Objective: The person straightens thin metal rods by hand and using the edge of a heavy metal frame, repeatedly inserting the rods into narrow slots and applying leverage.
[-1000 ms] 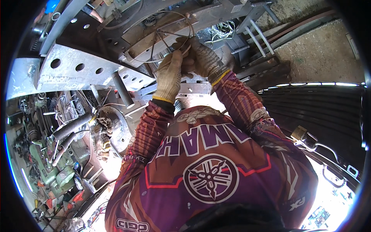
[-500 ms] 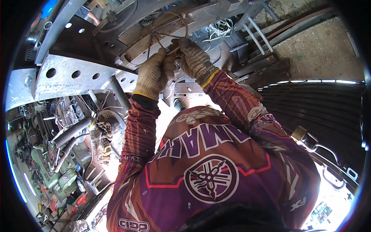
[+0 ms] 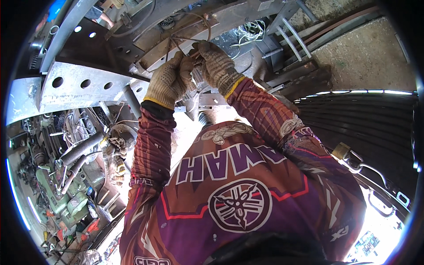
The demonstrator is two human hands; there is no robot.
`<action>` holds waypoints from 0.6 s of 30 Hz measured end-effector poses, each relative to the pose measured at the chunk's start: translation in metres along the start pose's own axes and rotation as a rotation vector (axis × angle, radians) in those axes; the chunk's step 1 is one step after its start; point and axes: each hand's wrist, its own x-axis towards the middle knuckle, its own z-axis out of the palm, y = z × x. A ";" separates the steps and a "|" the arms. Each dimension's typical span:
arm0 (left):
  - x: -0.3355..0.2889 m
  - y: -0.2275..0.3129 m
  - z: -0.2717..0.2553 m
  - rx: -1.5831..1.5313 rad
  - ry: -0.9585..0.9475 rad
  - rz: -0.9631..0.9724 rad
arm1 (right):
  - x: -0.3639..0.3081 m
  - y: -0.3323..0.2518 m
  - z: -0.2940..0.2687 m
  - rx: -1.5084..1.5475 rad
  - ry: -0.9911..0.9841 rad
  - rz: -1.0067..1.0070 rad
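Note:
Both my hands wear knitted work gloves with yellow cuffs and meet close together at the upper middle. My left hand [image 3: 168,78] is closed, its fingers curled around thin wire [image 3: 176,45] that reaches up from between the gloves. Beside it, my right hand [image 3: 217,65] is also closed, fingertips pinched near the lower end of a brown wire loop [image 3: 210,28]. The gloves hide just where the wire is gripped and how its strands join. Behind the hands lies a long metal beam [image 3: 154,56].
A pale steel plate with round holes [image 3: 95,84] runs off to the left. Tangled white cord [image 3: 251,33] lies beyond my right hand. Metal tubes [image 3: 293,42] stand at the upper right. Machinery and tools [image 3: 53,185] crowd the lower left. A padlock [image 3: 341,151] hangs at the right.
Both hands have shifted slightly left, the left one also a little down. The wire loop has moved left with them, and the gap between the gloves is a bit wider.

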 end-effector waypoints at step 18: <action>-0.003 -0.045 -0.005 0.236 -0.174 0.314 | -0.009 -0.047 -0.009 -0.477 -0.008 0.158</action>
